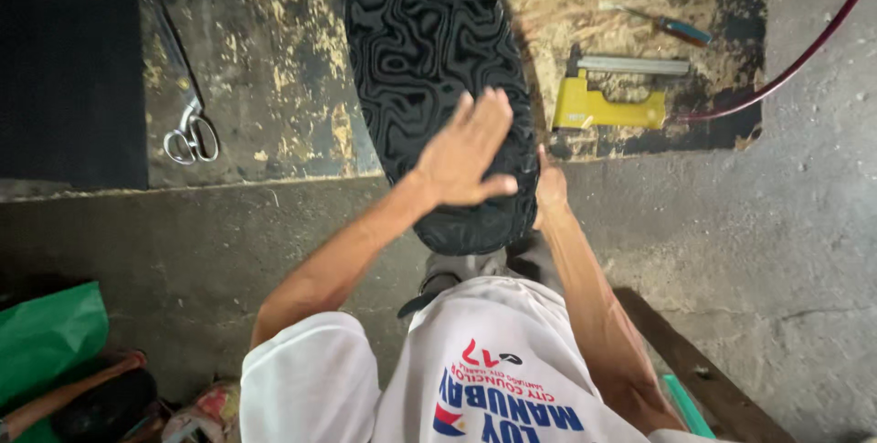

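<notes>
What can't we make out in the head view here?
- Black patterned seat cover: far end cut off by the top edge.
- Right hand: fingers hidden behind the cover's rim, so its grip is unclear.
- Left hand: lies flat on the cover, hiding the surface beneath.
- Red hose: runs out at the frame's top right.
- Yellow stapler: details too small.

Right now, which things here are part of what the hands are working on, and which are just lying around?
In hand:
- long black swirl-patterned padded piece
- left hand flat on it
- right hand at its edge

Lying about:
- silver scissors
- yellow staple gun
- blue-handled screwdriver
- dark red hose
- green bag
</notes>
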Motion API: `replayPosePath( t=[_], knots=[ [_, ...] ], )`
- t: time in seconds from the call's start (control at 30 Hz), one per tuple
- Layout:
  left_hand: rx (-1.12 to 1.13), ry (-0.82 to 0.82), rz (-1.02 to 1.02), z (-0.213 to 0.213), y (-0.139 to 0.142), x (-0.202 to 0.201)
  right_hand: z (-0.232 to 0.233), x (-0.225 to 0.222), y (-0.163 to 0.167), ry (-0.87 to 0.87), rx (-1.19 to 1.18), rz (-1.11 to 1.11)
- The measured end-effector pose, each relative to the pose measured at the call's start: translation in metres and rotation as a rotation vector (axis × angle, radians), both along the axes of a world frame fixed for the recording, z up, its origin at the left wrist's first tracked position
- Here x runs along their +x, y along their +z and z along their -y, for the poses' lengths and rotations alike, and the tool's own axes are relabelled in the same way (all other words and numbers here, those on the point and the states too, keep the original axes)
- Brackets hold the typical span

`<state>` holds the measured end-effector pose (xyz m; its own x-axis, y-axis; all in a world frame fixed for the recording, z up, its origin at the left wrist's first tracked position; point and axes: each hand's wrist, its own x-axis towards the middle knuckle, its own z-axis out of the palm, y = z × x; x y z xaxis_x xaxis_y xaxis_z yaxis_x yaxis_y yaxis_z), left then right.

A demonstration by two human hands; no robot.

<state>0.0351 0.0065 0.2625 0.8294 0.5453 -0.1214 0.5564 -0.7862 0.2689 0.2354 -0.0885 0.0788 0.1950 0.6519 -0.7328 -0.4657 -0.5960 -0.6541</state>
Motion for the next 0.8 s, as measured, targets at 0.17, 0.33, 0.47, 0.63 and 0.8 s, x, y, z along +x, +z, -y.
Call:
replayPosePath(
  t=[0.17,0.33,0.47,0.63,0.8],
  knots=[
    [0.011,-0.160,0.110,0.050,-0.004,0.016,0.007,-0.007,-0.033,-0.076,0.169,-0.171],
    [0.004,-0.351,0.125,0.063,-0.016,0.034,0.014,0.008,-0.043,0.410,0.138,0.452],
    [-0.157,-0.575,0.193,0.047,-0.018,0.044,0.058,0.001,-0.020,0.453,0.274,0.949],
    [-0.299,-0.987,0.175,0.018,-0.017,0.079,0.118,-0.071,0.039,-0.495,0.321,0.071],
    [-0.421,-1.238,0.067,0.014,-0.034,0.148,0.129,-0.113,0.081,-0.914,0.548,-0.436]
  ],
)
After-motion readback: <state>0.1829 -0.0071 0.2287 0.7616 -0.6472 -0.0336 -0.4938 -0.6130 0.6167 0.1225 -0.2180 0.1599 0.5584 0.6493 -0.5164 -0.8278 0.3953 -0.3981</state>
